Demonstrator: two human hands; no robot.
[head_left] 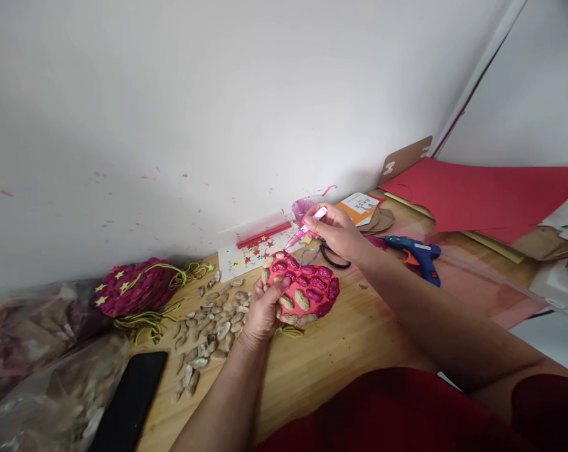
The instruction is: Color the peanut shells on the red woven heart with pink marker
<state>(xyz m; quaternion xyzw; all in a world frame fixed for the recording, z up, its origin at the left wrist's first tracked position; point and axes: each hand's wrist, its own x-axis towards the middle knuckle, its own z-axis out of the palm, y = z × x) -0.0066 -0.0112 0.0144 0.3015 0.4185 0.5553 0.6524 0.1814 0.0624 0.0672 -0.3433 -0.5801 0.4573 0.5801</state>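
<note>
My left hand (263, 309) grips the left edge of a red round craft piece (302, 296), its thumb on the front. Peanut shells cover much of the piece; many are painted shiny magenta, while those on the left and bottom are bare tan. A thin blue loop (309, 256) shows at its top. Between the fingers of my right hand (329, 229) is a slim paintbrush (307, 231) with a white and pink handle. Its tip points down at the piece's upper left edge, close to a shell; whether it touches, I cannot tell. Behind my right hand stands a paint-stained cup (300, 208).
Loose peanut shells (218, 320) lie left of my left hand, near a black phone (132, 398). A magenta shell piece with stars (140, 289) leans at the wall. Star stickers (258, 251), a blue glue gun (418, 252) and red paper sheets (481, 198) lie behind and right.
</note>
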